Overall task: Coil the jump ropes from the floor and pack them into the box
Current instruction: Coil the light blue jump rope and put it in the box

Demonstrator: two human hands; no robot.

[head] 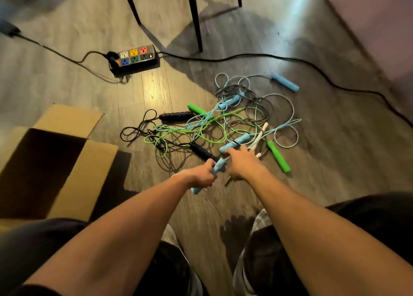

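Observation:
A tangle of jump ropes (214,125) lies on the wooden floor, with blue, green, black and white handles. My left hand (201,175) grips a light blue foam handle (218,167) lifted off the floor. My right hand (241,163) is just right of it, over the rope near another blue handle (234,142); what its fingers hold is hidden. A green handle (279,156) lies to the right, a black handle (202,152) to the left. The open cardboard box (73,175) stands at the left.
A black power strip (135,58) with coloured sockets lies beyond the ropes, its black cable (312,70) running across the floor to the right. Dark chair legs (194,16) stand at the back. My knees and shoes are at the bottom.

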